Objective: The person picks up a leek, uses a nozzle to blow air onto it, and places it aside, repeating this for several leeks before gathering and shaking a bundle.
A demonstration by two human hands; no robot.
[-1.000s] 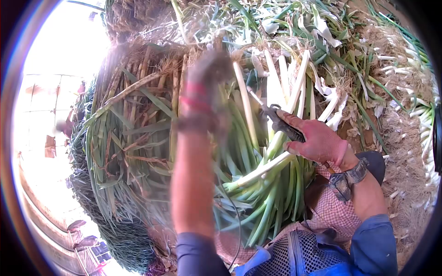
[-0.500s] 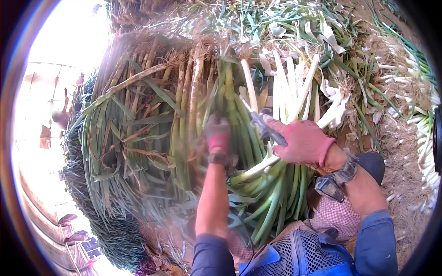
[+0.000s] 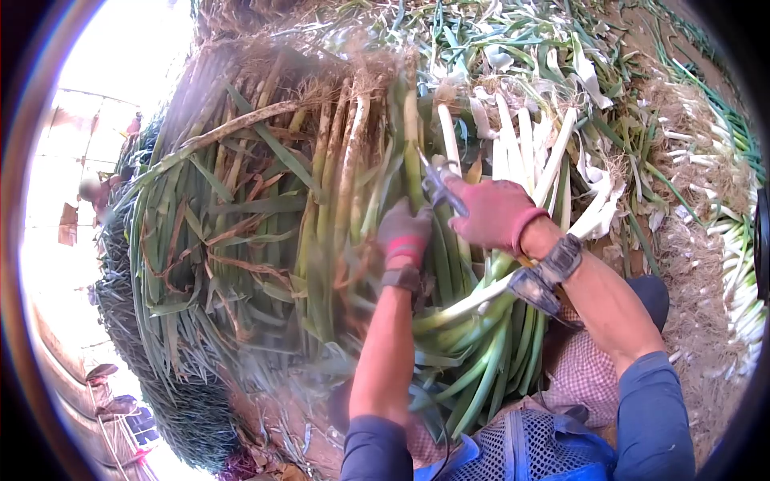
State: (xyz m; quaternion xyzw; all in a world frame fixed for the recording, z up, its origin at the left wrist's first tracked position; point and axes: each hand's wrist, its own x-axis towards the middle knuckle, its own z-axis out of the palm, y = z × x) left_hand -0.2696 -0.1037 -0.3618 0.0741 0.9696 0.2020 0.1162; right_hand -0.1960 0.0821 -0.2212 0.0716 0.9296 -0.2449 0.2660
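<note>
My left hand (image 3: 405, 232), in a gray and pink glove, is closed around the green part of an unpeeled green onion (image 3: 411, 128), its roots pointing away from me. In my right hand (image 3: 493, 212), in a pink glove, is a gray air gun (image 3: 443, 191) with a thin nozzle pointing up and left, close beside that stalk. To the right of the tool, peeled green onions (image 3: 553, 156) show clean white stems. Their green leaves (image 3: 489, 361) bend down toward my lap. My fingertips are partly hidden among the leaves.
A thick pile of unpeeled green onions (image 3: 241, 192) with dirty roots lies on the left. Stripped leaves and skins (image 3: 513, 48) cover the far side. More onions (image 3: 742, 272) lie in a row at far right, beside a band of roots (image 3: 698, 240).
My left hand has shifted right, toward the stalk beside the tool. My right hand and the air gun have moved slightly left and up, bringing the hands closer together.
</note>
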